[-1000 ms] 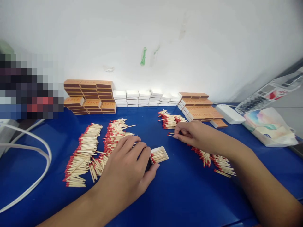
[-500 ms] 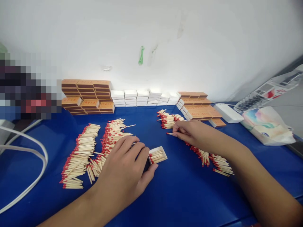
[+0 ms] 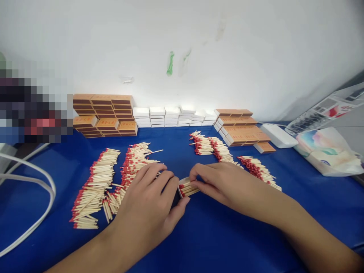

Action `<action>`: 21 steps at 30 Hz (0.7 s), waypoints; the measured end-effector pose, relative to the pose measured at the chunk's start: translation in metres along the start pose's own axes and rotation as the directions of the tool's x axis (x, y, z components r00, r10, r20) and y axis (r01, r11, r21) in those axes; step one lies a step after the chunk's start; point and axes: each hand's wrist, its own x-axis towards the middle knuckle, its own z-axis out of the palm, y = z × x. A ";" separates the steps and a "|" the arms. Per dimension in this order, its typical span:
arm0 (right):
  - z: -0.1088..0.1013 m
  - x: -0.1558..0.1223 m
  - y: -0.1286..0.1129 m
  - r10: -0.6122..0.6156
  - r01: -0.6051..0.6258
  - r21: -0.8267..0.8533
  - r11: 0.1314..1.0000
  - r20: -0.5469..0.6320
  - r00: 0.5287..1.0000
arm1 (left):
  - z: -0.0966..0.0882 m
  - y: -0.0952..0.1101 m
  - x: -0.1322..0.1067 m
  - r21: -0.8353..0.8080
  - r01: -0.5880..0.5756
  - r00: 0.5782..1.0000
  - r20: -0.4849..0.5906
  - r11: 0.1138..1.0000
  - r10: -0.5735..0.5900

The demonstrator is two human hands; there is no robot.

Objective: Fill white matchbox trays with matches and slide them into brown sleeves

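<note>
The left hand [image 3: 152, 197], the right hand [image 3: 224, 182] and both forearms [image 3: 301, 220] are bare.

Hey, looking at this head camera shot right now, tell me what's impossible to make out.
All in the head view:
Right end of the open matchbox: covered by the right hand.
Whether that hand pinches a match: hidden by the hand itself.
Part of the match pile: behind the left hand.
Print on the orange boxes: too small.
White cables: cut off by the left edge.

Plain wooden matchsticks [image 3: 102, 170], matt card tray [image 3: 184, 180], smooth softly glossy tabletop [image 3: 222, 239], possibly plastic, wrinkled film packet [image 3: 328, 153]
</note>
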 end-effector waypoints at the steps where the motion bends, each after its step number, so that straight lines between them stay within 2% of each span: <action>1: 0.000 0.001 0.000 -0.003 0.003 0.004 1.000 0.009 1.000 | 0.000 0.000 0.000 0.002 -0.001 1.000 -0.002 1.000 0.001; 9: 0.002 0.001 0.000 -0.033 0.031 0.087 0.996 0.016 0.999 | 0.000 0.000 0.000 0.001 -0.004 1.000 -0.010 1.000 0.004; 12: -0.002 0.001 0.013 0.009 -0.009 -0.004 1.000 -0.108 0.994 | 0.000 0.000 -0.001 -0.005 0.006 1.000 0.000 1.000 -0.006; 16: -0.013 0.005 0.038 0.093 -0.150 -0.164 0.975 -0.314 0.945 | 0.000 -0.001 -0.001 -0.008 0.004 1.000 0.004 1.000 -0.004; 18: -0.017 0.008 0.046 0.113 -0.185 -0.193 0.964 -0.331 0.937 | 0.000 0.000 -0.001 -0.012 -0.001 1.000 0.009 1.000 0.001; 21: -0.019 0.012 0.051 0.137 -0.200 -0.200 0.959 -0.292 0.947 | 0.000 0.001 -0.001 -0.015 -0.005 1.000 0.007 1.000 0.005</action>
